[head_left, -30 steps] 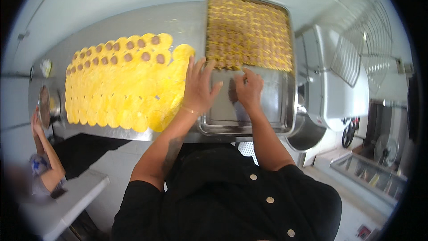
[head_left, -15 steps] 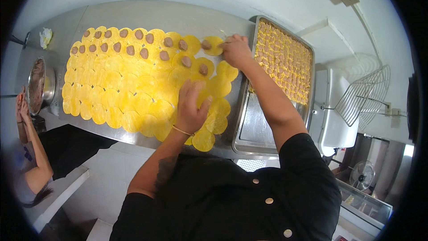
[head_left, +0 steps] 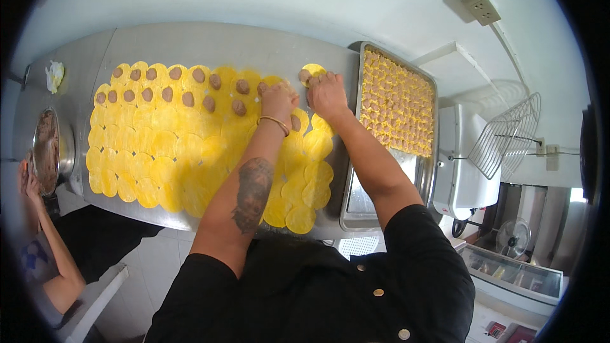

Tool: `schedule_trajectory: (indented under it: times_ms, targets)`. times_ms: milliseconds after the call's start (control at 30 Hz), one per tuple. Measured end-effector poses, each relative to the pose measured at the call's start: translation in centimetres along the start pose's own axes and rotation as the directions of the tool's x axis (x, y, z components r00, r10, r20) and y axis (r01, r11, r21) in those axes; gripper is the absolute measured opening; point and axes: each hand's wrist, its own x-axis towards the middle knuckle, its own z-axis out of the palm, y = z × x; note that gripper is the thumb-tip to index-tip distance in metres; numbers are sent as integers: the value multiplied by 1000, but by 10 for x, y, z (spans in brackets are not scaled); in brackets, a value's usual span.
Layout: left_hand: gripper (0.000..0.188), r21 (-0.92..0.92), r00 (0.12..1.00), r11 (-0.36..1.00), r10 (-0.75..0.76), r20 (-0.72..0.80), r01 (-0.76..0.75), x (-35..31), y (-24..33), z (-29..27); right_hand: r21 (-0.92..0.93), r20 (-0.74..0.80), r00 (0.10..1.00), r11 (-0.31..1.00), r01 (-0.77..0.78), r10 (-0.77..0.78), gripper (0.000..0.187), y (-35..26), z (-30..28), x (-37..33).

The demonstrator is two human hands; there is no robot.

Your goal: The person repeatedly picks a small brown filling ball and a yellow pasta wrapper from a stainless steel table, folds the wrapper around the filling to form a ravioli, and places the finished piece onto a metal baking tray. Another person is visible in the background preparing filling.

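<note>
Round yellow dumpling wrappers lie overlapping in rows across the metal table. Along the two far rows, lumps of brown meat filling sit on the wrappers. My right hand pinches the near right side of a separate yellow wrapper, which carries a filling lump. My left hand, wearing a bracelet, is over the right end of the far rows. Its fingers are curled down beside a lump there, and what they hold is hidden. To the right, a metal tray holds many small filled dumplings.
At far left, another person's hands touch a metal bowl of brown filling. A crumpled white and yellow item lies behind it. A white appliance and wire rack stand right of the tray, by the wall.
My left hand has moved away from me, from the middle wrappers to the far rows, and its fingers have curled. My right hand stays at the separate wrapper. The view has shifted slightly.
</note>
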Motion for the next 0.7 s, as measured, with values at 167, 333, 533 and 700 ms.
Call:
schedule_trajectory:
  times_ms: [167, 333, 533, 700]
  targets:
    - [17, -16, 949, 949, -316, -12, 315, 25, -19, 25, 200, -47, 989, 971, -128, 140, 23, -4, -8, -18]
    - [18, -107, 950, 977, -149, 273, 184, 3, -16, 38, 487, -291, 944, 874, 6, 156, 16, -8, -33, -61]
    - [26, -185, 936, 982, 22, 351, 46, -76, 12, 53, 973, 225, 720, -115, -199, 657, 21, -21, -59, -128]
    - [27, 23, 905, 954, 276, 324, -300, -154, 17, 68, 891, 116, 894, -444, 99, 433, 33, -30, -84, -138]
